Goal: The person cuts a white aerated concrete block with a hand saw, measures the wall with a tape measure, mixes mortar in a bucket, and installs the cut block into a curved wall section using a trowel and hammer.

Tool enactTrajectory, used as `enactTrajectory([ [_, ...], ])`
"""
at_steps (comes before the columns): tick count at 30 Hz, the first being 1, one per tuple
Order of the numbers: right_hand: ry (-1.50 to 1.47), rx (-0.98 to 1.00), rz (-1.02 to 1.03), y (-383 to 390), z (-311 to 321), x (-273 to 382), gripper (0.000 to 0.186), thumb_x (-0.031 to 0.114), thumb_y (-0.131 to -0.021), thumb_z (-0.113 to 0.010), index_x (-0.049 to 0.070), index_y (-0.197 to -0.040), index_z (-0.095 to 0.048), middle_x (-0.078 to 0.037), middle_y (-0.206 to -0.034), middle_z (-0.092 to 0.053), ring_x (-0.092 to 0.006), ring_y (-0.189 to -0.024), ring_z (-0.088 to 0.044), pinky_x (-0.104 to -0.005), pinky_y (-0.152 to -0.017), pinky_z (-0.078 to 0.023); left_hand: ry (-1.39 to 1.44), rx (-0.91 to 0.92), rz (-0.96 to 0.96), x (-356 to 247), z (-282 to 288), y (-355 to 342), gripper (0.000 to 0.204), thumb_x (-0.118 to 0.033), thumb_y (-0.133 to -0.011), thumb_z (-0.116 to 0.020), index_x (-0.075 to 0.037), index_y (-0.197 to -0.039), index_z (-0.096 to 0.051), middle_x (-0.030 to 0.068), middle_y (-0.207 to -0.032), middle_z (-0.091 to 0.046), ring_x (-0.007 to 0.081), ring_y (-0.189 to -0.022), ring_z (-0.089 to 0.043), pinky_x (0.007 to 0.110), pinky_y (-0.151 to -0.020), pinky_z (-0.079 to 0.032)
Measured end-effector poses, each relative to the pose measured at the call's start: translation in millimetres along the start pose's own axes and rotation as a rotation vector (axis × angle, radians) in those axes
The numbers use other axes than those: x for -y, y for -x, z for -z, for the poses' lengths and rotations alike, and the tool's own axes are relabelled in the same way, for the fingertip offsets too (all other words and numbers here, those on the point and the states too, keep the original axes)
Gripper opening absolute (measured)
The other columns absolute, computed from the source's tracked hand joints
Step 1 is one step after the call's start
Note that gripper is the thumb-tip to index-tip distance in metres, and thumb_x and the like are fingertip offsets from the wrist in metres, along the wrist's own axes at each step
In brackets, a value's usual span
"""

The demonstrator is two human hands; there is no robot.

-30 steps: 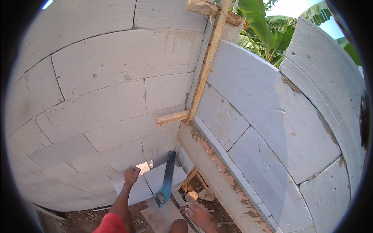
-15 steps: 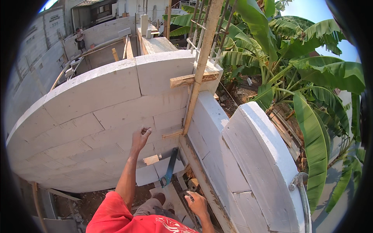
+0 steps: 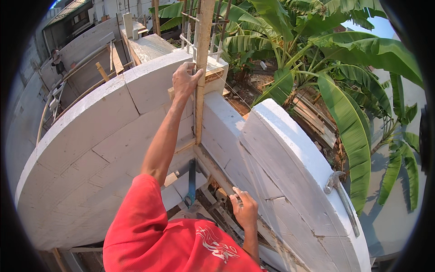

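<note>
Head view: the left hand (image 3: 186,80), shown empty and away from any support half a second ago, has now been brought up at 11 o'clock against the long, yellow-brown upright timber post (image 3: 200,95) where two walls are joined; by this, the work appears to have been shifted from the low corner to the post. The thumb is set against the timber, but whether the fingers are closed round it cannot be told. At 5 o'clock the right hand (image 3: 244,208) is held with loosely curled, parted fingers, nothing seen in it, just beside the narrow grey-brown concrete ledge (image 3: 217,169). The hands are well apart. At 7 o'clock the dark-bladed handsaw with a teal handle (image 3: 192,177) is left untouched below. On the left, a free top edge is presented by the pale grey block wall (image 3: 104,136), with open air above it. Behind the post, room is limited by thin upright steel bars (image 3: 222,31). On the right, the right arm is closely bordered by the white-topped block wall (image 3: 281,158); on its top, at 4 o'clock, a grey metal claw hammer (image 3: 346,204) is laid, its head near the inner edge.
</note>
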State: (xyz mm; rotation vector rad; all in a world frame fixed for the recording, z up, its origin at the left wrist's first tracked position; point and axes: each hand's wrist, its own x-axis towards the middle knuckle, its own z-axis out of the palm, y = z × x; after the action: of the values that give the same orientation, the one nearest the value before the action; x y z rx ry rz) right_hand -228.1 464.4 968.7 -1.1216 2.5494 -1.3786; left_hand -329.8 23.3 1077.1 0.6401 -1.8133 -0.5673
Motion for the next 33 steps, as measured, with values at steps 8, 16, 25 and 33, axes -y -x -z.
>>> enactTrajectory([
  [8, 0.028, -0.117, -0.070, -12.9, -12.8, 24.2, 0.028, 0.014, -0.091, -0.072, 0.005, -0.117, -0.072, -0.012, -0.088, -0.070, -0.0252, -0.076, -0.069, -0.0333, -0.064, -0.055, 0.043, -0.135, 0.075, 2.7, -25.9, -4.0, 0.026, -0.027, -0.078, -0.080, -0.006, -0.093, -0.076, 0.0106, -0.085, -0.076, 0.0274, -0.079, -0.074, 0.039, -0.076, -0.057],
  [16, 0.087, -0.091, -0.028, -30.6, -31.4, 36.3, 0.027, 0.015, -0.089, -0.075, 0.004, -0.114, -0.073, -0.010, -0.090, -0.072, -0.0250, -0.071, -0.069, -0.0336, -0.061, -0.054, 0.052, -0.063, 0.029, 6.2, -19.8, -11.2, 0.026, -0.020, -0.078, -0.076, -0.004, -0.098, -0.079, 0.0096, -0.086, -0.078, 0.0188, -0.081, -0.077, 0.028, -0.079, -0.059],
  [25, 0.127, -0.066, 0.068, -58.3, -36.5, 53.4, 0.028, 0.015, -0.088, -0.076, 0.005, -0.114, -0.073, -0.010, -0.087, -0.071, -0.0280, -0.070, -0.067, -0.0353, -0.061, -0.053, 0.287, 0.178, -0.028, 30.3, 6.1, -35.0, 0.018, -0.012, -0.086, -0.071, -0.003, -0.100, -0.079, 0.0105, -0.086, -0.078, 0.0160, -0.079, -0.076, 0.028, -0.074, -0.059],
  [33, 0.198, -0.107, 0.210, -130.6, -17.0, 85.9, 0.026, 0.014, -0.089, -0.075, 0.004, -0.112, -0.074, -0.012, -0.086, -0.070, -0.0277, -0.076, -0.069, -0.0364, -0.068, -0.054, 0.394, 0.237, 0.056, 26.1, 10.9, -25.5, 0.017, -0.009, -0.089, -0.073, 0.000, -0.103, -0.076, 0.0105, -0.095, -0.078, 0.0179, -0.091, -0.075, 0.031, -0.082, -0.059],
])
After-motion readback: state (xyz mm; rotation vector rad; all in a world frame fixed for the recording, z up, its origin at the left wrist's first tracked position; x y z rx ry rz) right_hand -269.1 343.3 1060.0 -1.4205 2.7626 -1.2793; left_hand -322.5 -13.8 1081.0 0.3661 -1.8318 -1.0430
